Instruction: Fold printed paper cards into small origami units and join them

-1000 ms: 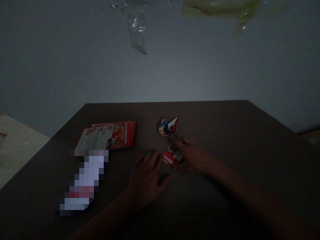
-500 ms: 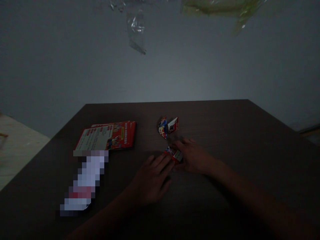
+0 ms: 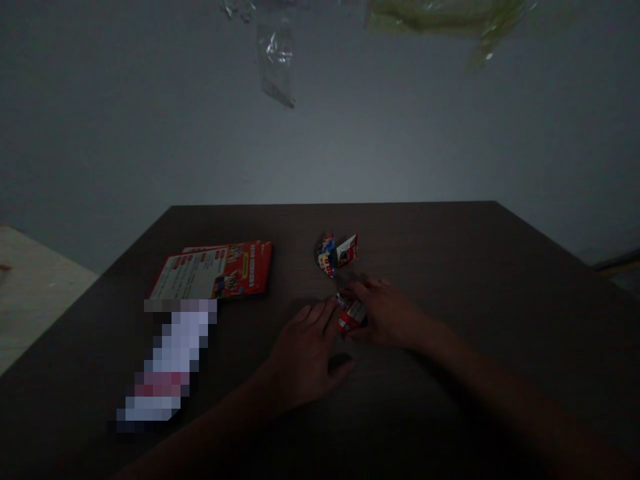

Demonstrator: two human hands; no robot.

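A small red, white and blue printed paper piece [image 3: 353, 317] with creased faces lies low on the dark table in front of me. My right hand [image 3: 383, 310] curls around its right side, thumb near the bottom corner and fingers over the top, gripping it. My left hand [image 3: 306, 353] rests on the table to its left, palm down, fingers stretched out and thumb apart. Its fingertips reach the paper's left edge; whether they touch it is hard to tell. Just beyond stands another folded printed paper piece [image 3: 326, 256] with two raised flaps.
On the left of the table [image 3: 425, 233] lies a stack of red printed booklets or sheets [image 3: 250, 270]. A blurred-out pale long object [image 3: 175, 360] sits nearer me. Behind the table rises a grey wall [image 3: 350, 133] with clear plastic [image 3: 276, 63] and yellowish tape [image 3: 430, 17] on it.
My left hand has shifted slightly left off the paper piece, its thumb now spread outward, so more of the red face shows. My right hand has stayed about where it was.
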